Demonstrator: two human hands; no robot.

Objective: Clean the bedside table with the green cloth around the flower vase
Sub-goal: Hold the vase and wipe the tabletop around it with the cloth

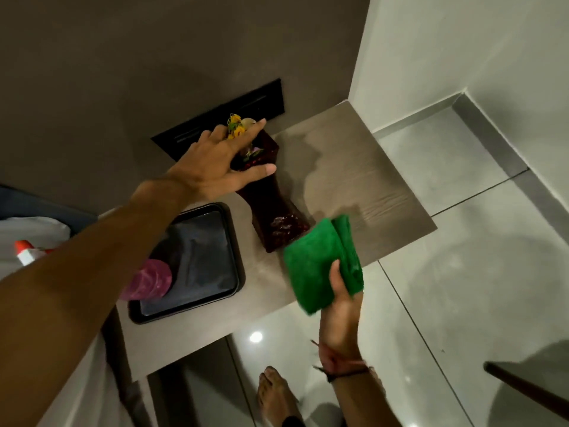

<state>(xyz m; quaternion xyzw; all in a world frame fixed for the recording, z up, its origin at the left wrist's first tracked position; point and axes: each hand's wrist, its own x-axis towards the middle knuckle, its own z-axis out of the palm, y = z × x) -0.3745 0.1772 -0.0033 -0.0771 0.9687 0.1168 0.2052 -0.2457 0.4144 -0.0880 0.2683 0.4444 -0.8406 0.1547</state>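
Note:
A dark red glass flower vase (271, 208) with yellow flowers (235, 127) stands near the middle of the grey wooden bedside table (363, 192). My left hand (221, 163) reaches over the vase's top, fingers spread around its neck and the flowers; I cannot tell how firmly it grips. My right hand (340, 298) holds a folded green cloth (320, 263) just above the table's front edge, to the right of the vase's base. Wet patches show on the tabletop behind the vase.
A black tray (215, 291) lies on the table's left part with a pink bottle (151, 280) on it. A black panel (221, 118) sits in the wall behind. A red-capped spray bottle (26, 251) is at far left. Glossy tiled floor and my bare foot (274, 392) lie below.

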